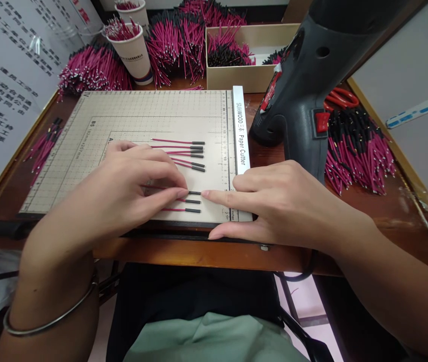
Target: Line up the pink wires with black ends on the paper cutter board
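Several short pink wires with black sleeved ends [197, 143] lie side by side on the paper cutter board [168, 110]. My left hand [134, 186] pinches one wire [194, 193] between thumb and fingertips, near its black end. More wires lie above it and two below it, their pink parts partly hidden under my left hand. My right hand [274, 206] is at the board's right edge, index finger stretched out with its tip at the black end of the held wire. Its thumb is apart, over the front edge, and nothing is held.
Wire bundles [176, 42] and paper cups [133, 53] stand behind the board, beside a cardboard box [244, 78] with more wires. A black heat gun [304, 85] stands upright at the right, near red-handled pliers [344, 98] and a wire pile [360, 151].
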`<state>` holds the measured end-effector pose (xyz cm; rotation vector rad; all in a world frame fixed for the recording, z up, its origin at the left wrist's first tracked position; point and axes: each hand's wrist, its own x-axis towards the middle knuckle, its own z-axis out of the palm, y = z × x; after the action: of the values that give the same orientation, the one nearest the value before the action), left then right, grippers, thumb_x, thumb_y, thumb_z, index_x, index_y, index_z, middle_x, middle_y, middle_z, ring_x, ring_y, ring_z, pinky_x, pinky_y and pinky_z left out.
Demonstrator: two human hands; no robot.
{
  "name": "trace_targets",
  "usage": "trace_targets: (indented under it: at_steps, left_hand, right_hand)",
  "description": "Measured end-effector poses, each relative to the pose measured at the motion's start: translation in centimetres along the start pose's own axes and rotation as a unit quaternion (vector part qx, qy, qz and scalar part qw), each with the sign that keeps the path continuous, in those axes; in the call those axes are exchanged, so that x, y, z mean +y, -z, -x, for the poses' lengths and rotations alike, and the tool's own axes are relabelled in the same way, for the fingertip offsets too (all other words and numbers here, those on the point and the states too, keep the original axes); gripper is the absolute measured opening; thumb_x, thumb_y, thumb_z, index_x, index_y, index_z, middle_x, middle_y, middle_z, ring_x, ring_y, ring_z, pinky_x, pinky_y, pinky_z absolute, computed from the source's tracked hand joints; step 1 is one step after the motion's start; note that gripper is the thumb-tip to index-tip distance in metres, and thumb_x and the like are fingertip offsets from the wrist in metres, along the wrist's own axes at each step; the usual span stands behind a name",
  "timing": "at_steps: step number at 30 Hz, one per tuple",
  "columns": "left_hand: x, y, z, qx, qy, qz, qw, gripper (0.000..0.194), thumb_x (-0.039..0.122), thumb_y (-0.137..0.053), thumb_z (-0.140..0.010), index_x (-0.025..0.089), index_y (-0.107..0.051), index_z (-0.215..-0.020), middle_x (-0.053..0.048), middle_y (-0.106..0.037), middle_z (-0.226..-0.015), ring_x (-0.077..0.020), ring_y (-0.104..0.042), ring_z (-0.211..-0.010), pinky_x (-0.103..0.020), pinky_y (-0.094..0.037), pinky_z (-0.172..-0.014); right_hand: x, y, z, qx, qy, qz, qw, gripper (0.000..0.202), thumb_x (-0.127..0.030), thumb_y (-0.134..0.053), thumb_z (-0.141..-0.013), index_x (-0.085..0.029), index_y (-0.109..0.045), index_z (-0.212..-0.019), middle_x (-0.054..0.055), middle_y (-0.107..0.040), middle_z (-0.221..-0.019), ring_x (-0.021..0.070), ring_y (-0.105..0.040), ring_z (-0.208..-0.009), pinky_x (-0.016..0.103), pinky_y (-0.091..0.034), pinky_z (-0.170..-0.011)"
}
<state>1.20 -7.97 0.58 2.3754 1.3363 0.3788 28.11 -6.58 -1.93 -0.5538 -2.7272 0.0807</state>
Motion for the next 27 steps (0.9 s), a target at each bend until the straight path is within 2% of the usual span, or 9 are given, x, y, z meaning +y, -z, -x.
trace_targets:
  at_steps: [12, 17, 21, 27]
  left_hand:
    - [-0.18, -0.01, 0.12, 0.011, -0.001, -0.023, 1.0, 0.025, 0.045, -0.058, -0.098, 0.03, -0.075, -0.087, 0.004, -0.079, -0.097, -0.0235, -0.071, -0.096, -0.044, -0.035, -0.096]
    - [-0.04, -0.12, -0.45, 0.06, 0.038, -0.081, 0.994, 0.029, 0.046, -0.055, -0.098, 0.028, -0.075, -0.088, -0.002, -0.078, -0.101, -0.0273, -0.069, -0.101, -0.049, -0.038, -0.103]
    - [0.52, -0.02, -0.79, 0.077, 0.042, -0.084, 0.993, 0.029, 0.046, -0.055, -0.098, 0.027, -0.074, -0.088, -0.002, -0.078, -0.104, -0.0283, -0.068, -0.105, -0.051, -0.036, -0.106]
    - [0.5, 0.21, -0.09, 0.07, 0.002, -0.04, 0.997, 0.022, 0.044, -0.061, -0.096, 0.03, -0.076, -0.087, 0.002, -0.079, -0.101, -0.0243, -0.07, -0.101, -0.044, -0.038, -0.096]
  right_hand:
    - [-0.07, -0.11, 0.07, 0.011, -0.003, 0.014, 1.0, 0.054, -0.06, -0.047, -0.11, -0.018, -0.08, -0.117, 0.0, -0.059, -0.067, 0.0128, -0.051, -0.062, 0.031, -0.031, -0.06]
    - [-0.15, -0.22, 0.0, 0.032, -0.023, 0.045, 0.998, 0.047, -0.054, -0.052, -0.11, -0.017, -0.08, -0.113, 0.001, -0.064, -0.069, 0.0123, -0.055, -0.064, 0.03, -0.033, -0.061]
    - [-0.17, -0.27, 0.01, 0.052, -0.049, 0.069, 0.995, 0.042, -0.05, -0.053, -0.11, -0.018, -0.08, -0.113, 0.0, -0.064, -0.067, 0.0111, -0.056, -0.064, 0.03, -0.032, -0.061]
    - [-0.16, -0.23, -0.02, 0.053, 0.003, 0.025, 0.998, 0.048, -0.055, -0.052, -0.109, -0.017, -0.082, -0.109, 0.0, -0.061, -0.066, 0.0108, -0.052, -0.061, 0.029, -0.033, -0.059]
